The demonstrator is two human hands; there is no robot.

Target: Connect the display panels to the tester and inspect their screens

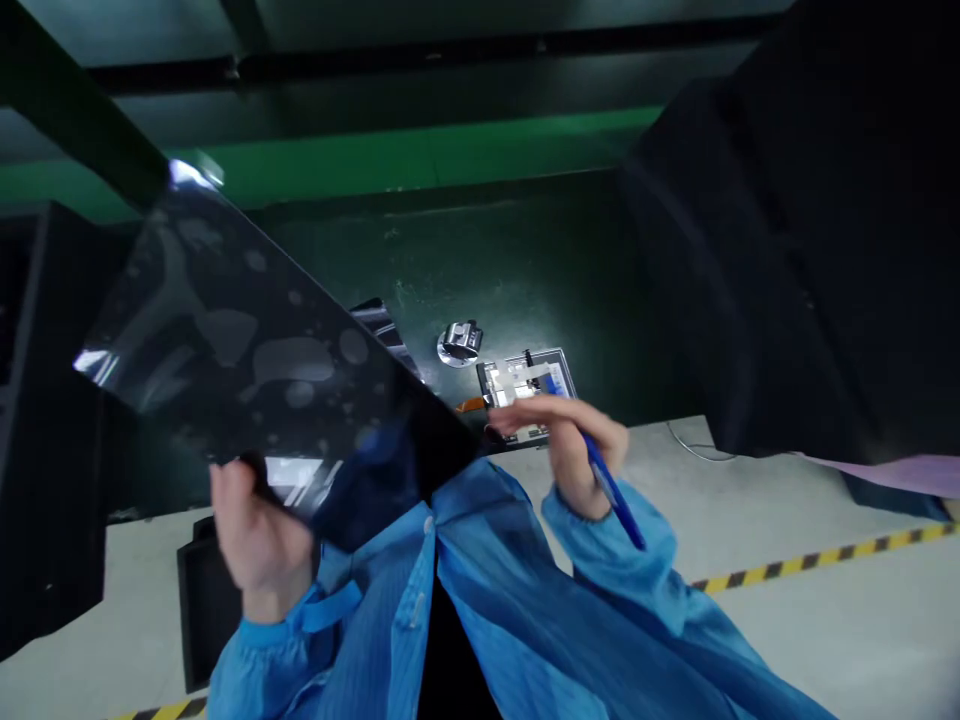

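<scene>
My left hand (259, 535) grips the lower edge of a large dark glossy panel (255, 340), thumb at the edge. Pale bubble-like patches mark its face, and its far corners catch the light. The panel hangs tilted above the bench, its lower right end close to my jacket. A slim blue pen-shaped tool (611, 490) sits in my right hand (574, 440), passing between the fingers. That hand is over an opened electronic device (562, 370) with bare inner parts and an orange ribbon cable (471, 405). My fingers partly cover the device.
A shiny metal tape roll or fitting (461, 342) stands on the dark green bench (525, 260). Another glossy dark piece (382, 325) lies partly behind the panel. Big black housings rise at right (810, 250) and left (52, 420). A yellow-black floor stripe (825, 557) runs behind.
</scene>
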